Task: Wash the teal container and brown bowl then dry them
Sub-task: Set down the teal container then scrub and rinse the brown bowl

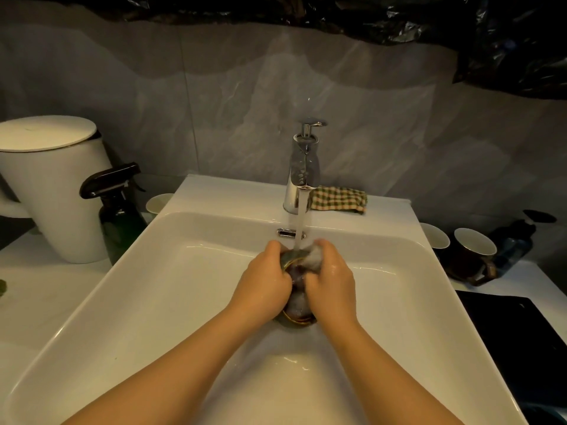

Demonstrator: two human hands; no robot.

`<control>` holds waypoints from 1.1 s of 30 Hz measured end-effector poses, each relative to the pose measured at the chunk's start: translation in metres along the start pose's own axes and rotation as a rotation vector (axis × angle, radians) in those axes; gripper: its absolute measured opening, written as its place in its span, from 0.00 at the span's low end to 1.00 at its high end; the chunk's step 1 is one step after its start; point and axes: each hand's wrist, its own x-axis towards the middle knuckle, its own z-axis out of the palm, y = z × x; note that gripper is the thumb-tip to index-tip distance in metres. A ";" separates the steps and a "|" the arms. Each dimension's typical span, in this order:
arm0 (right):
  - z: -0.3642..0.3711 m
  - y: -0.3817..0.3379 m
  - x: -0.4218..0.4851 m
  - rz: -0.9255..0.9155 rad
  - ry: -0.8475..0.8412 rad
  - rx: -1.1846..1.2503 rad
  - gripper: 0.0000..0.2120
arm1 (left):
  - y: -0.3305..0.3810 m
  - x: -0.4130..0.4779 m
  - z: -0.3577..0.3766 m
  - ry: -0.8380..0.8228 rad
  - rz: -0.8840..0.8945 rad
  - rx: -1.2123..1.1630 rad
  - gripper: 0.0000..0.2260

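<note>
Down at the drain of the white sink (122,302), the brown bowl (296,314) lies beneath both hands. Left hand (260,283) grips the teal container (288,261), right hand (331,283) clutches a foamy wad (313,256) against it, under the running faucet (302,170). A checked cloth (337,199) lies behind.

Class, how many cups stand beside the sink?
3: white cup left of the sink, second white cup right of it, dark cup beside that. More may be hidden.

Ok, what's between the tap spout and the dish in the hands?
Head view: only the water stream, falling from the tap onto the dish held by the left hand and right hand.
</note>
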 end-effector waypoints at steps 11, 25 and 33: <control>-0.006 -0.004 0.007 0.581 -0.162 0.235 0.08 | 0.000 0.001 -0.006 -0.051 -0.186 -0.362 0.19; 0.003 -0.008 -0.001 0.524 -0.131 0.396 0.08 | -0.001 0.003 0.003 0.196 -0.058 0.014 0.09; 0.014 -0.012 -0.002 0.725 -0.205 0.609 0.05 | -0.004 0.008 -0.004 0.166 -0.056 0.038 0.07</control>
